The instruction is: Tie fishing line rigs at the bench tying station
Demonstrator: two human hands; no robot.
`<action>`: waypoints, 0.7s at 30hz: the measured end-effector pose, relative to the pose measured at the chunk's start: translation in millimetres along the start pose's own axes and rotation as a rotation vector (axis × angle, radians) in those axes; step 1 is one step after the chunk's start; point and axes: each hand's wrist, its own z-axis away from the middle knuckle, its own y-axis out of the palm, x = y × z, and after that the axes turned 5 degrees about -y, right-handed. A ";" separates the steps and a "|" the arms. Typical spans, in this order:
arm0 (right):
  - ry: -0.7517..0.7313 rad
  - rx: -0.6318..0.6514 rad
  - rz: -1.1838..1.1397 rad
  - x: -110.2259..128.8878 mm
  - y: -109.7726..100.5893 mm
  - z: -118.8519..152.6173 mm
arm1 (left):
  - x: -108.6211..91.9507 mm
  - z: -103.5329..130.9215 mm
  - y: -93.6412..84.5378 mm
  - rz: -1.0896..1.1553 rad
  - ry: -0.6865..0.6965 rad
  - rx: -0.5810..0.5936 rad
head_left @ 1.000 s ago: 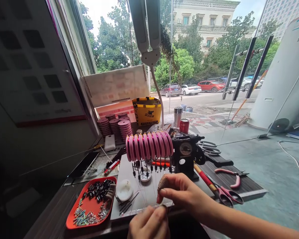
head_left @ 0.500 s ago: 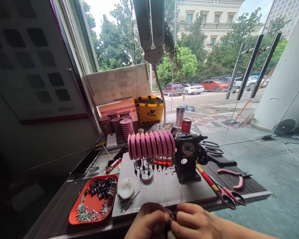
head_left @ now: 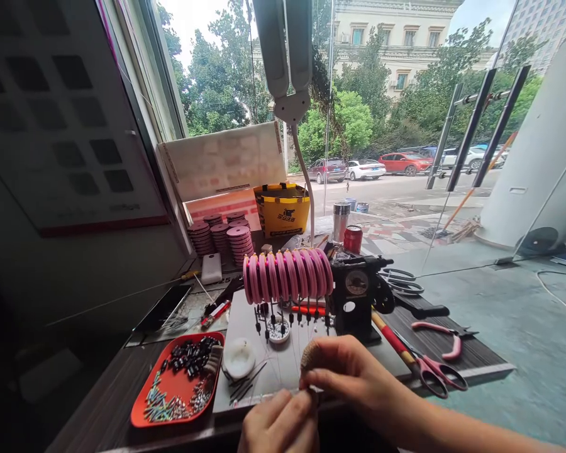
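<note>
My left hand (head_left: 280, 423) is closed in a pinch at the table's front edge. My right hand (head_left: 346, 376) is also pinched, its fingertips meeting those of the left; a tan, textured covering (head_left: 311, 356) wraps its index finger. What lies between the fingertips is too small and hidden to make out. Beyond the hands, a row of pink line spools (head_left: 287, 274) sits on a black winding machine (head_left: 353, 302). Thin lines with small black pieces (head_left: 283, 329) hang from the spools toward the hands. A white dish of small beads (head_left: 278, 331) stands beneath.
On the left are a red tray (head_left: 139, 420) of small black and metal parts and a round white container (head_left: 239, 358). Pink-handled scissors (head_left: 441, 375) and pliers (head_left: 455, 346) lie right. Stacked pink spools (head_left: 239, 244), a yellow bag (head_left: 283, 214) and a red can (head_left: 353, 239) stand behind.
My right hand has risen and turned, now reaching over the left, with its wrapped index finger showing. My left hand has shifted slightly lower. The objects on the table stay put.
</note>
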 end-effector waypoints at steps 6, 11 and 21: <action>-0.883 0.208 1.066 -12.4 -9.7 24.6 | 2.9 -17.4 -0.3 1.253 -1.601 0.543; -1.098 0.142 1.191 -21.2 -9.1 25.0 | 2.1 -17.2 5.1 1.327 -1.625 0.583; -0.660 0.075 0.624 -22.9 1.7 16.1 | -3.3 -13.9 -9.7 0.717 -1.042 0.440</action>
